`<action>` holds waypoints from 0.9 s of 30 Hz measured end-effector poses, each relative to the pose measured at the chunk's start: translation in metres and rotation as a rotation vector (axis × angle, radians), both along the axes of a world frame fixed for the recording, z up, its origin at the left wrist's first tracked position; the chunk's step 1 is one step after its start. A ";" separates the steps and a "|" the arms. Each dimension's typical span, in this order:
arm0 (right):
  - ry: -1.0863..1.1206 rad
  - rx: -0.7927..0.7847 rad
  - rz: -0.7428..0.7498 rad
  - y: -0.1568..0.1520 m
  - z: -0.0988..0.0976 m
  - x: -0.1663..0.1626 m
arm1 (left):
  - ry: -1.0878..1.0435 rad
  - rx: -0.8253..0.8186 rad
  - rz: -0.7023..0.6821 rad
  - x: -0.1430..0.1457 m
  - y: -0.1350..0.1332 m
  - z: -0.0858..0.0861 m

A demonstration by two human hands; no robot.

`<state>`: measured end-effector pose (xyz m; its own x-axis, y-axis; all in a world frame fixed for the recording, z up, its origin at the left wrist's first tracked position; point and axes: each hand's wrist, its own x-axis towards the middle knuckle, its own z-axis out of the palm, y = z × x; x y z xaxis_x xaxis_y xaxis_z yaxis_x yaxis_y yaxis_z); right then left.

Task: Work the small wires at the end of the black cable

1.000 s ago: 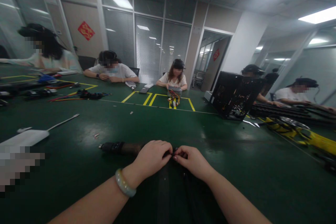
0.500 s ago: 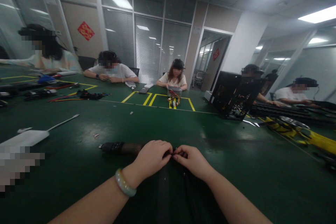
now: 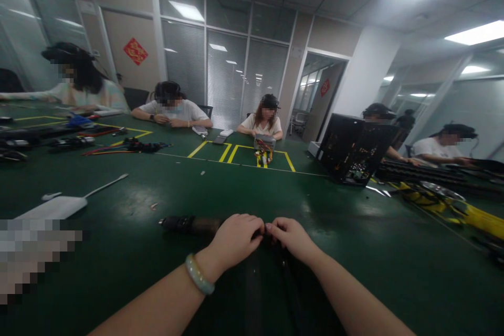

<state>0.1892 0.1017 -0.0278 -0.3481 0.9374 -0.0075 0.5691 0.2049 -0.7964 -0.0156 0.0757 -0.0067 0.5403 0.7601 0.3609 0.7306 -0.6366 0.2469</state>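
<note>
My left hand (image 3: pixel 238 237), with a pale green bangle (image 3: pixel 200 274) on the wrist, is closed, its fingers curled and thumb tucked under. It lies across the right end of a dark cylindrical tool (image 3: pixel 197 224) with a black tapered nose pointing left; it looks like an electric screwdriver. Facing it, my right hand (image 3: pixel 293 239) is closed in a pinch, fingertips almost against those of my left. Whatever sits between the fingertips is too small and dark to name. A long dark strip or cable (image 3: pixel 289 278) runs from below my right hand toward me.
A white adapter with a short cable (image 3: pixel 66 207) lies at left, bundled wires (image 3: pixel 137 146) beyond it. A black computer case (image 3: pixel 352 149) stands at right, near yellow material (image 3: pixel 480 219). Several people sit around the green table (image 3: pixel 354 257); one has a power supply (image 3: pixel 264 143).
The whole view has shifted slightly, so things appear a little further right and lower. My right fingertips have moved a little, and both hands stay close together.
</note>
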 end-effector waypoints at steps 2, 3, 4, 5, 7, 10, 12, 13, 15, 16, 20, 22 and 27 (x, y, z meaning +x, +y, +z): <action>0.016 -0.053 0.031 0.001 0.002 0.002 | -0.007 -0.001 -0.006 0.000 0.000 0.000; 0.030 -0.076 0.046 0.000 0.003 0.003 | -0.009 -0.002 -0.008 0.000 -0.001 0.000; 0.045 -0.088 0.060 -0.003 0.005 0.003 | -0.011 -0.003 -0.007 0.000 -0.001 0.000; 0.056 -0.085 0.078 -0.006 0.007 0.004 | -0.011 -0.005 -0.005 0.000 -0.001 0.000; 0.040 -0.027 0.108 -0.014 0.012 0.006 | -0.008 -0.014 0.001 0.000 -0.001 0.000; -0.036 0.075 0.142 -0.023 0.017 0.007 | -0.003 -0.030 0.008 0.000 -0.001 0.001; -0.056 0.079 0.152 -0.024 0.018 0.008 | -0.013 -0.033 0.002 -0.001 -0.001 0.000; -0.059 0.072 0.157 -0.023 0.018 0.008 | -0.020 -0.033 0.000 -0.001 0.000 0.000; -0.062 0.073 0.160 -0.022 0.016 0.008 | -0.028 -0.026 0.001 -0.001 0.000 -0.002; -0.065 0.082 0.160 -0.021 0.016 0.008 | -0.028 -0.022 0.003 -0.001 0.001 -0.002; -0.092 0.105 0.167 -0.022 0.017 0.008 | -0.021 -0.016 0.004 0.000 0.001 -0.003; -0.112 0.110 0.163 -0.024 0.020 0.008 | -0.020 -0.020 0.004 0.001 0.001 -0.002; -0.231 0.192 0.090 -0.026 0.027 0.010 | -0.013 -0.030 0.000 0.000 0.000 0.001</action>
<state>0.1990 0.0759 -0.0007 -0.4400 0.8946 0.0786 0.7028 0.3975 -0.5900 -0.0153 0.0758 -0.0061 0.5360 0.7706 0.3449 0.7273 -0.6289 0.2749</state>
